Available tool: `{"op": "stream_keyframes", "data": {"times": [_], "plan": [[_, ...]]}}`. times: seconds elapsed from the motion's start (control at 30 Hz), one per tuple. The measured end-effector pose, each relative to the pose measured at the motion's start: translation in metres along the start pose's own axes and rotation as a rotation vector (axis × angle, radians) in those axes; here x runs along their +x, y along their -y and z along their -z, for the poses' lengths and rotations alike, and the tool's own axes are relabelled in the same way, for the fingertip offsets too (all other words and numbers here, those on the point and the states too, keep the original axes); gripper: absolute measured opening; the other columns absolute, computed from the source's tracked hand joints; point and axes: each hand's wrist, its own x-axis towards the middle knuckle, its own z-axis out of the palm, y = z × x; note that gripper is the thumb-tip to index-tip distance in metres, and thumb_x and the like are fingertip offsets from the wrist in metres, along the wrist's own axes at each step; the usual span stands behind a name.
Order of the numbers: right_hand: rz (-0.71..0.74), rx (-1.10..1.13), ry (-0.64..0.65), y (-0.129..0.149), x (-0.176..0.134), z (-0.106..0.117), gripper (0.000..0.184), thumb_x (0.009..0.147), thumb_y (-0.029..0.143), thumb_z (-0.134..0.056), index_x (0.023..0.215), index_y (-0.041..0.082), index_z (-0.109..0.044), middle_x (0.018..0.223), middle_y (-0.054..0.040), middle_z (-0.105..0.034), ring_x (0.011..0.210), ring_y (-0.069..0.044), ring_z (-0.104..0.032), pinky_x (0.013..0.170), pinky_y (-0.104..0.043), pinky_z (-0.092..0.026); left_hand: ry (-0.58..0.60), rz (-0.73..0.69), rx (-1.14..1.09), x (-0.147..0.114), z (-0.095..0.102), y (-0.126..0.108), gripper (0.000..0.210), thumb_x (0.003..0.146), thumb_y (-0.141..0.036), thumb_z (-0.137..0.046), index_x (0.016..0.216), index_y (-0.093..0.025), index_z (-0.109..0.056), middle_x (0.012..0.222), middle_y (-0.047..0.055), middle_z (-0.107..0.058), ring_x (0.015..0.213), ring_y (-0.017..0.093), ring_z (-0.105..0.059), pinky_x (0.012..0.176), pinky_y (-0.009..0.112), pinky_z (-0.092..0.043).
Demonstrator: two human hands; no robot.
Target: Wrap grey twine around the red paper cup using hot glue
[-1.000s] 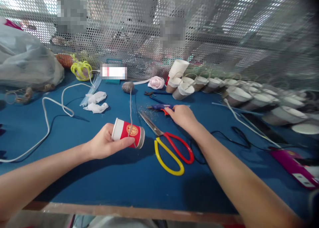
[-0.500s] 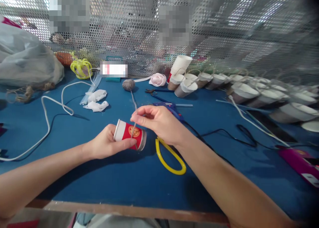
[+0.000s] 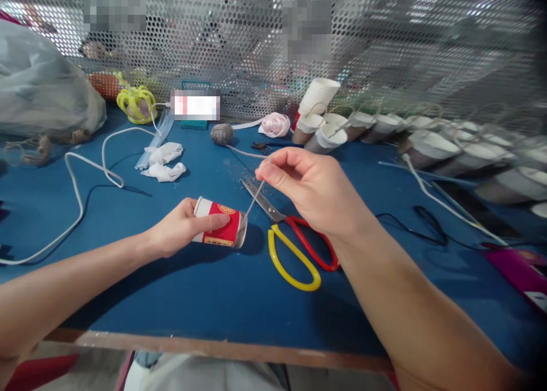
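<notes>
"Clasping the red-and-white paper cup [image 3: 222, 235], how does the left hand [image 3: 182, 228] bear it?"

"On its side over the blue tabletop [image 3: 188, 300], mouth to the left, base to the right. The thumb lies along the printed wall; the wrapped fingers are mostly hidden. This grip presumably leaves the base end free, where a narrow grey band shows."

"Why does the yarn ball [image 3: 221, 134] sit farther back?"

"Probably so that the grey strand [image 3: 255, 198] can pay out freely. One length runs from the ball to the right hand [image 3: 314, 188]; another slants straight down to the cup's base."

"And the scissors [image 3: 276, 214]?"

"They lie just right of the cup, blades pointing away from the person and handles toward the near edge, likely for ready reach."

"The right hand, then?"

"Its thumb and forefinger pinch the strand, the other fingers curled; the raised position seems meant to keep the lower length taut."

"What do the containers hold?"

"The held cup's interior is turned from view. Behind the right hand, a tilted white cup stack [image 3: 319, 94] nests cup within cup. Rightward stand the grey-brown cups [image 3: 429, 151], upright and crowded, white inside, thin loops arching over some rims; further contents cannot be told."
</notes>
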Motion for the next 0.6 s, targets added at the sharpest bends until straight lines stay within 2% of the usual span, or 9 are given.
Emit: {"op": "stream_keyframes", "data": {"times": [0.17, 0.37, 0.6], "plan": [[0.033, -0.041, 0.011, -0.001, 0.001, -0.001, 0.024, 0.076, 0.040, -0.060, 0.069, 0.017, -0.058, 0.065, -0.0005, -0.059, 0.060, -0.013, -0.052, 0.058, -0.026, -0.042, -0.014, 0.033, 0.064, 0.000, 0.001, -0.001, 0.018, 0.058, -0.027, -0.076, 0.059, -0.011, -0.067, 0.055, -0.001, -0.066, 0.048, 0.007, -0.055, 0.047, 0.015, -0.040], [-0.008, -0.088, 0.051, -0.010, 0.006, -0.005, 0.024, 0.076, 0.038, -0.058, 0.068, 0.016, -0.055, 0.060, 0.0011, -0.055, 0.053, -0.010, -0.045, 0.051, -0.024, -0.036, 0.032, -0.024, 0.101, -0.005, -0.005, -0.005, 0.014, 0.061, -0.021, -0.072, 0.053, -0.011, -0.065, 0.048, -0.003, -0.061, 0.044, 0.006, -0.048, 0.045, 0.015, -0.038], [-0.056, -0.133, 0.114, -0.017, 0.008, -0.008, 0.023, 0.077, 0.037, -0.055, 0.066, 0.017, -0.052, 0.059, 0.0017, -0.053, 0.051, -0.010, -0.042, 0.049, -0.024, -0.033, 0.088, -0.115, 0.167, -0.008, -0.004, -0.002, 0.012, 0.065, -0.021, -0.070, 0.059, -0.011, -0.068, 0.051, -0.002, -0.062, 0.046, 0.007, -0.047, 0.046, 0.016, -0.039]]}}
